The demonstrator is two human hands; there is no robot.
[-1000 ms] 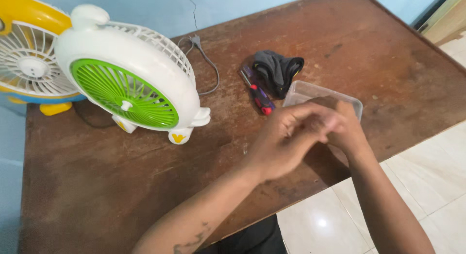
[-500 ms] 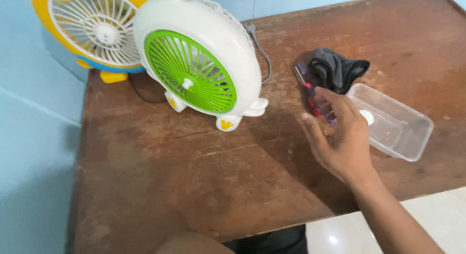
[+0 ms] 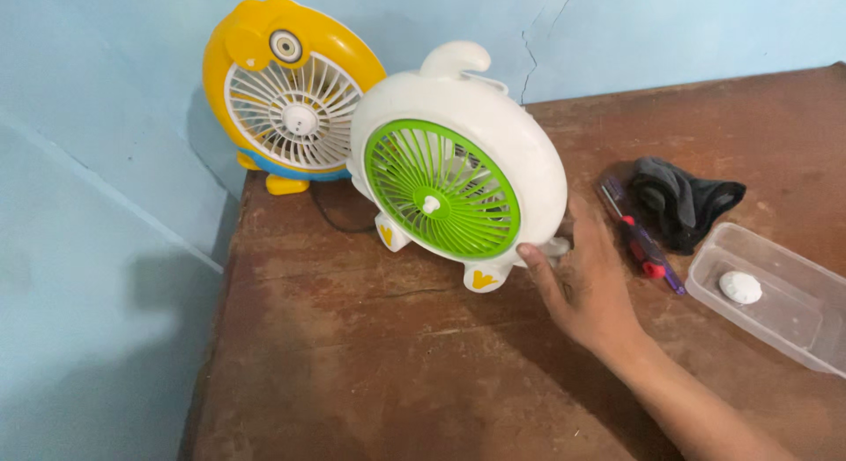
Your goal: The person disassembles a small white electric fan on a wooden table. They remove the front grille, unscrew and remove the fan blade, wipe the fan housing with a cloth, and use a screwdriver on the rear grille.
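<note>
**One hand on the white fan**

One hand is all I can see of myself: my right hand (image 3: 589,289) lies nearest, fingers spread and loose, clenched on nothing. Its fingertips press the lower right rim of the white fan with the green grille (image 3: 454,174), by its small side foot, as if to steady it so it does not tip or swivel on its little yellow-marked feet. My left hand is out of view.

Just beyond my knuckles lies a screwdriver with a red and purple handle (image 3: 636,239), and beside it a dark crumpled cloth (image 3: 683,205). To the right, a clear plastic tub (image 3: 793,316) holds a small white round piece (image 3: 740,287), seemingly kept there so it cannot roll off; the tub's far end is cut off by the frame.

Farther back, against the blue wall, a yellow fan (image 3: 286,95) stands half behind the white one. A dark cord runs between them; I cannot tell which fan it belongs to. The brown wooden table (image 3: 370,364) carries everything.
</note>
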